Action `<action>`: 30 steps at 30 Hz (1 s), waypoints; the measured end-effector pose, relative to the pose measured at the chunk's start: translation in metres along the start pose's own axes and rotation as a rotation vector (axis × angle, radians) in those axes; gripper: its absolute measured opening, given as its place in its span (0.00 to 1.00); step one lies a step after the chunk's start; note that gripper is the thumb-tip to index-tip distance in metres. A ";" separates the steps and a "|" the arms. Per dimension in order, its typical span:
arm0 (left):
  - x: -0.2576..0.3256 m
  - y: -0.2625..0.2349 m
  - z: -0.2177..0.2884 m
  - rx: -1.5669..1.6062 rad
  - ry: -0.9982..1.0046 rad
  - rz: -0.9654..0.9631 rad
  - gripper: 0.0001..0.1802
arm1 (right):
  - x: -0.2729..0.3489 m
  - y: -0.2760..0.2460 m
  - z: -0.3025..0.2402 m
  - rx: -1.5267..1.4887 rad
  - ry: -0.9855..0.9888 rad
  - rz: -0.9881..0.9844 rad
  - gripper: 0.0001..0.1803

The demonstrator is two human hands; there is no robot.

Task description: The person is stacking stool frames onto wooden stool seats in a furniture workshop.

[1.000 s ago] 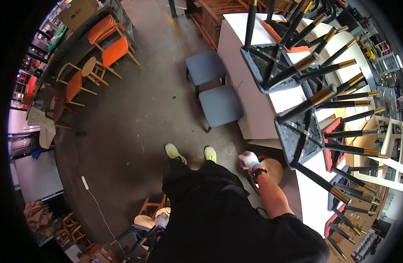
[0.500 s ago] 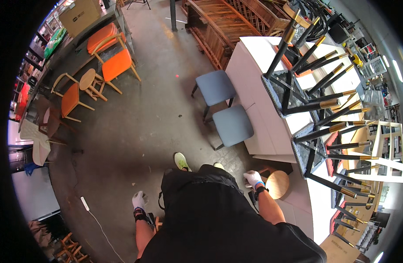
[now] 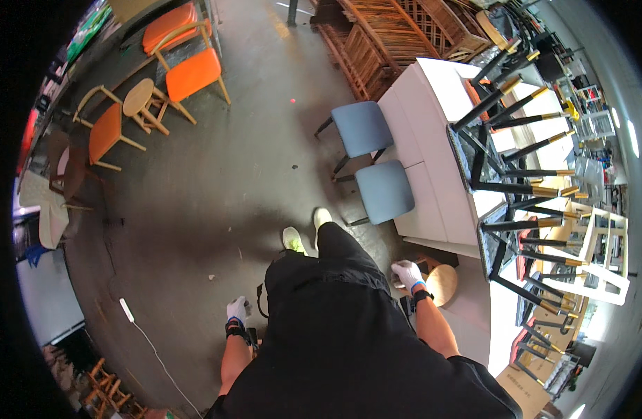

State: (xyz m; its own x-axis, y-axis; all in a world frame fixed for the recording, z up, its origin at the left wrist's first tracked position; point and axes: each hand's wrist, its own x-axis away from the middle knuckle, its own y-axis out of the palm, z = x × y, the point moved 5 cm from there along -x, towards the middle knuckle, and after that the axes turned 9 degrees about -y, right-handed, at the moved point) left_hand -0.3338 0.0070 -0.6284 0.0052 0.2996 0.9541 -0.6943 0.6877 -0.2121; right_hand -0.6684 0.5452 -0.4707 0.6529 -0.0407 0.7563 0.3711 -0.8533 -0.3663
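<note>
While left hand [image 3: 238, 309] and right hand [image 3: 407, 275] loosely curl fingers, the round stool [image 3: 444, 285] shows pale wood.

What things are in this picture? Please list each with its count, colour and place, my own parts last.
White cabinets: one row, white, right of centre
Upturned seats: several, black legs with gold tips, on the cabinets
Padded stools: two, blue-grey, left of the cabinets
Orange chairs: two, orange and wood, upper left
Small stool: one, light wood, between those chairs
Round stool: one, light wood, lower right
Lattice furniture: count unclear, reddish brown, top
Power strip: one, white, lower-left floor
Rim clutter: too unclear to list
Shoes: two, pale yellow-green, centre
Left hand: one, white-gloved, lower left
Right hand: one, white-gloved, beside round stool
</note>
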 end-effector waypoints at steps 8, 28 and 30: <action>0.020 0.016 0.007 0.068 -0.101 0.035 0.15 | -0.010 -0.003 0.004 0.106 0.062 0.001 0.12; -0.010 0.061 0.263 -0.727 0.315 0.185 0.17 | -0.245 0.042 -0.229 0.050 -0.193 -0.122 0.15; -0.002 0.069 0.303 -0.350 0.152 0.154 0.16 | -0.255 0.034 -0.252 0.030 -0.152 -0.107 0.16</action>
State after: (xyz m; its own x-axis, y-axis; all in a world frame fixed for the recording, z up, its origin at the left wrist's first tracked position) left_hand -0.6002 -0.1467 -0.5809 0.0445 0.4926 0.8691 -0.4085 0.8029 -0.4341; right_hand -0.9891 0.3959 -0.5393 0.7001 0.1300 0.7021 0.4617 -0.8325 -0.3062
